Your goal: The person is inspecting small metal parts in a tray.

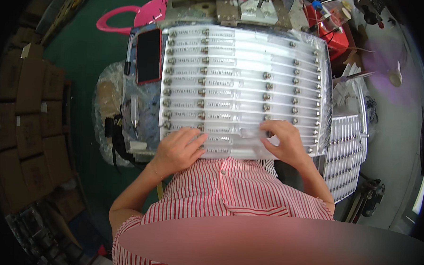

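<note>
Looking down from my head, I see a table (145,151) covered by a wide clear plastic tray (318,90) that holds long whitish translucent tubes (242,81) lying side by side, each running left to right with small metal fittings (202,92) along it. I count about eleven rows of tubes in view, though the nearest ones are partly hidden by my hands.

My left hand (178,150) rests flat on the near left end of the tray, fingers spread and pressing down on the closest tubes, its grip apart. My right hand (285,143) is at the near right, its grip closed, pinching a short clear piece (252,133) that lies on the closest row.

I judge that I am fitting or seating this piece on the nearest tube while the other hand steadies the row; the next move seems to call for careful alignment and light pressure.

One red-cased phone (149,55) lies just left of the tray. A second tray of similar parts (346,152) sits to the right. One pink ring-shaped object (127,17) lies on the green floor beyond, and stacked brown cartons (26,115) line the far left.
</note>
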The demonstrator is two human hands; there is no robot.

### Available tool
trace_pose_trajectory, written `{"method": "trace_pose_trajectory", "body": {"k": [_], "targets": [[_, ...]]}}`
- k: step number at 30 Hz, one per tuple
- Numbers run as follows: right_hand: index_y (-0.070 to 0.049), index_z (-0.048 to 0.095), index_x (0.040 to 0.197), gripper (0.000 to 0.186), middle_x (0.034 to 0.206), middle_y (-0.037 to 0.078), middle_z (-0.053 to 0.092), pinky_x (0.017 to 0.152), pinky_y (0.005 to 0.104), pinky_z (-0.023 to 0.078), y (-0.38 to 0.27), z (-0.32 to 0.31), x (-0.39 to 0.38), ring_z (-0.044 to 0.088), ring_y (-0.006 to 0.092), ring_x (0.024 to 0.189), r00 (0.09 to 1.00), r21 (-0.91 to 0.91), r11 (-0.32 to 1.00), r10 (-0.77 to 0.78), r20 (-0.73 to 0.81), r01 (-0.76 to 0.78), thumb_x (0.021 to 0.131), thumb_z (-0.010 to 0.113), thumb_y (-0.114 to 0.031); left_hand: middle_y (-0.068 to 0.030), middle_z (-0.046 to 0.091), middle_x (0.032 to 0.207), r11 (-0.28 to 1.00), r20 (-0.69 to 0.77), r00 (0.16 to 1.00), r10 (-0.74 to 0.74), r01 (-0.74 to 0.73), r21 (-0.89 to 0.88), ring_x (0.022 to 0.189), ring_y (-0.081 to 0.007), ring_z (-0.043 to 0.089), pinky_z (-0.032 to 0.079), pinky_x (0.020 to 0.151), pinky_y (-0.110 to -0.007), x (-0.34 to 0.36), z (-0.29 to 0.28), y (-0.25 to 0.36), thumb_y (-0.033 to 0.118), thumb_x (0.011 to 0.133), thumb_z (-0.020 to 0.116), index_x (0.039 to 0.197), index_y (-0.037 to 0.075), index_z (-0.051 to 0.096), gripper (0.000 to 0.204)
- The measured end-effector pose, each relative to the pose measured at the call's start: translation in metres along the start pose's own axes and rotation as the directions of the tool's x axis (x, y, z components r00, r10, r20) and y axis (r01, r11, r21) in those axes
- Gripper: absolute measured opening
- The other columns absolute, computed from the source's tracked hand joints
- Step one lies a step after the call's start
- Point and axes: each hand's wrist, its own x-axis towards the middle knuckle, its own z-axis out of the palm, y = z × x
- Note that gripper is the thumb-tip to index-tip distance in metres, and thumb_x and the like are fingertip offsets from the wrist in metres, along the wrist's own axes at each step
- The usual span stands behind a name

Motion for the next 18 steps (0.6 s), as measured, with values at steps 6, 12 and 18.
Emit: {"method": "trace_pose_trajectory", "body": {"k": [6,12,18], "targets": [[-0.006,0.062,0.111,0.033,0.092,0.006,0.059,0.069,0.0241,0.046,0.057,-0.071,0.067,0.059,0.0136,0.078,0.881,0.116,0.993,0.047,-0.470,0.009,0.079,0.060,0.001,-0.0030,0.060,0.081,0.972,-0.269,0.943,0.194,-0.147,0.185,0.068,-0.0200,0.060,0.050,0.058,-0.030,0.140,0.009,-0.077,0.013,0.075,0.067,0.104,0.016,0.066,0.029],[-0.006,0.061,0.114,0.032,0.093,0.006,0.064,0.073,0.0211,0.047,0.101,-0.107,0.146,0.061,0.0097,0.083,0.653,0.264,0.962,0.161,-0.740,0.063,0.083,0.064,-0.005,-0.0016,0.054,0.068,0.897,-0.458,0.803,0.382,-0.201,0.395,0.062,-0.0194,0.059,0.049,0.052,-0.031,0.306,0.036,-0.112,0.013,0.078,0.062,0.109,0.019,0.061,0.031],[-0.007,0.063,0.107,0.030,0.098,0.006,0.065,0.073,0.0261,0.050,0.091,-0.105,0.210,0.063,0.0147,0.086,0.624,-0.095,0.994,-0.110,-0.774,0.057,0.078,0.070,-0.010,0.0009,0.051,0.063,0.796,-0.376,0.752,0.542,-0.316,0.516,0.056,-0.0152,0.055,0.046,0.050,-0.028,0.290,0.028,-0.090,0.017,0.078,0.061,0.098,0.012,0.062,0.021]]}}
